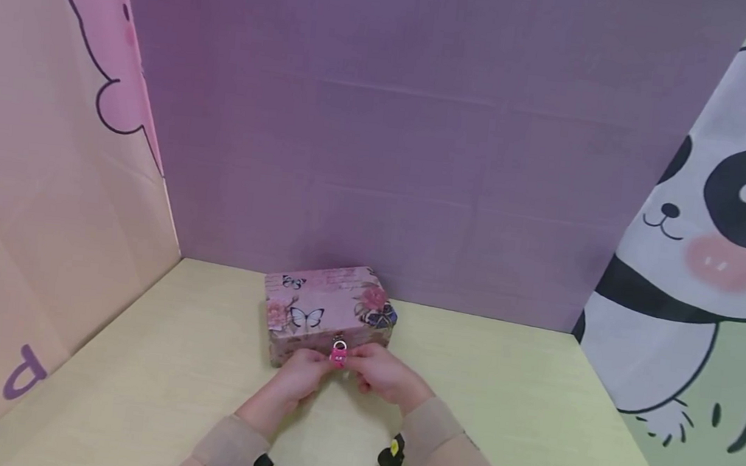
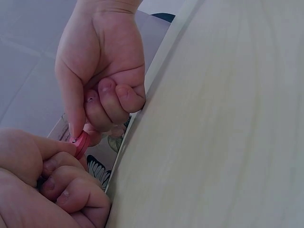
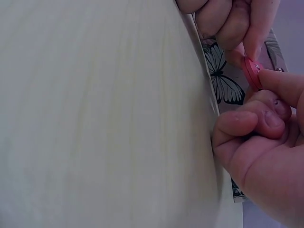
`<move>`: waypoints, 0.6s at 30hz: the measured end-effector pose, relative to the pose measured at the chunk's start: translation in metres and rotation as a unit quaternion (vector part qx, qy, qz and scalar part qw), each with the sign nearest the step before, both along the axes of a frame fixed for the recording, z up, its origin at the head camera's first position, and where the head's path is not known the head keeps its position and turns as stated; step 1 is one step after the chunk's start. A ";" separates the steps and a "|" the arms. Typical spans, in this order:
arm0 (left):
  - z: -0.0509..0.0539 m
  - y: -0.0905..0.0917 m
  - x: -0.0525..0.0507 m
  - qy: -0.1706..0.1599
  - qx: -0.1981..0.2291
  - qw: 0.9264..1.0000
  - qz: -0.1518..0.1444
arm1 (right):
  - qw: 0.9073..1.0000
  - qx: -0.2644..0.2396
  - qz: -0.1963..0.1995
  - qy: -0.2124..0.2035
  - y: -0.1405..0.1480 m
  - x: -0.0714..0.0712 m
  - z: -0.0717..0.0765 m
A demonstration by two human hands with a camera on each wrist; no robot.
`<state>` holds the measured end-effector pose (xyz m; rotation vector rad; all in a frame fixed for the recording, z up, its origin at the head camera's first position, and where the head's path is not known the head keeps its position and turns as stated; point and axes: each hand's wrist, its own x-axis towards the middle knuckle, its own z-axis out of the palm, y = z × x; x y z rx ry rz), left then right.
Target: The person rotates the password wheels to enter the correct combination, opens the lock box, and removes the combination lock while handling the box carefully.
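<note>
A pink box (image 1: 334, 300) printed with butterflies and flowers sits on the table, its lid down. At the middle of its front hangs a small pink padlock (image 1: 338, 355) with a silver shackle through the clasp. My left hand (image 1: 303, 376) pinches the padlock's left side between thumb and fingertip, and my right hand (image 1: 387, 375) pinches its right side. In the left wrist view the padlock (image 2: 81, 144) shows edge-on between both hands, the other fingers curled in. Part of the box front is hidden behind the hands in the right wrist view.
The pale wooden table (image 1: 497, 407) extends to both sides of the box. Behind it rises a purple backdrop (image 1: 406, 154), close to the box's back. A pink printed panel (image 1: 51, 183) stands at the left, and a panda panel (image 1: 707, 292) at the right.
</note>
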<state>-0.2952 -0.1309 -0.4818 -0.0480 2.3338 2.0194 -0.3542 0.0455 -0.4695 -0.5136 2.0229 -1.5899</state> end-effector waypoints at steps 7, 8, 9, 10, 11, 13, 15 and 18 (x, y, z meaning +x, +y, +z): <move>0.000 0.000 0.001 -0.001 -0.001 1.000 0.000 | 1.000 -0.011 -0.005 -0.021 0.001 0.002 0.000; 0.000 0.000 0.002 -0.003 0.000 1.000 -0.001 | 1.000 -0.014 -0.005 -0.026 0.001 0.002 0.000; 0.000 0.000 0.002 -0.004 0.000 1.000 -0.001 | 0.999 -0.016 -0.005 -0.029 0.001 0.002 0.000; 0.000 0.000 0.002 -0.006 -0.001 1.000 -0.002 | 0.999 -0.017 -0.006 -0.033 0.001 0.002 0.000; 0.000 0.000 0.002 -0.008 -0.001 1.000 -0.003 | 0.999 -0.018 -0.007 -0.036 0.001 0.002 0.000; 0.001 0.000 0.002 -0.013 -0.004 1.000 -0.003 | 0.999 -0.020 -0.007 -0.041 0.001 0.002 0.001; 0.001 0.000 0.002 -0.015 -0.008 1.000 -0.004 | 0.999 -0.021 -0.007 -0.043 0.001 0.003 0.001; 0.001 0.000 0.002 -0.018 -0.012 1.000 -0.004 | 0.999 -0.022 -0.008 -0.047 0.002 0.002 0.001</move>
